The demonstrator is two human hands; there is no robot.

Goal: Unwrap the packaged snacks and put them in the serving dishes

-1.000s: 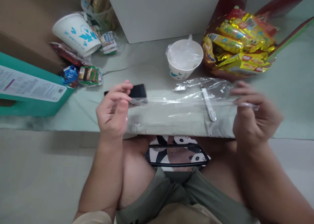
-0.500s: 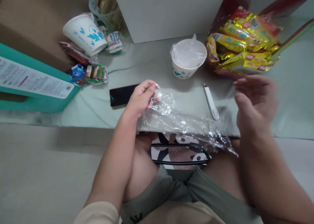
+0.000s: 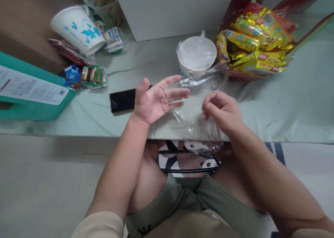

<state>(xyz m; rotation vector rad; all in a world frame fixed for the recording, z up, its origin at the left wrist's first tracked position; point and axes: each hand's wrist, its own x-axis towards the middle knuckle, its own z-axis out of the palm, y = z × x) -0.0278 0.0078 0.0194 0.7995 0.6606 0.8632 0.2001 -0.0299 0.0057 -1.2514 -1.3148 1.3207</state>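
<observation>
My left hand (image 3: 158, 100) is open, palm up, with its fingers spread over the left part of a thin, clear plastic film (image 3: 191, 121). Fingers of my right hand (image 3: 223, 111) are pinched together on this film, to the right of my left hand. The crinkled film spreads between the hands, reaches up near the paper cup (image 3: 197, 66) and hangs over the table's front edge. Whether it is a bag or a flat sheet I cannot tell. The cup stands upright with clear plastic inside it. A dark-screened phone (image 3: 122, 100) lies beside my left hand, partly hidden.
Yellow-wrapped snacks (image 3: 255, 47) fill a container at the back right. Another paper cup (image 3: 78, 29) lies tilted at the left, near small wrapped snacks (image 3: 94, 76) and a green box (image 3: 31, 92). A white box (image 3: 177, 12) stands behind. The white cutter is mostly hidden.
My left hand has let go of the film and opened. My right hand has moved left from the table's right side and closed on the film, which has shifted upward over the cutter.
</observation>
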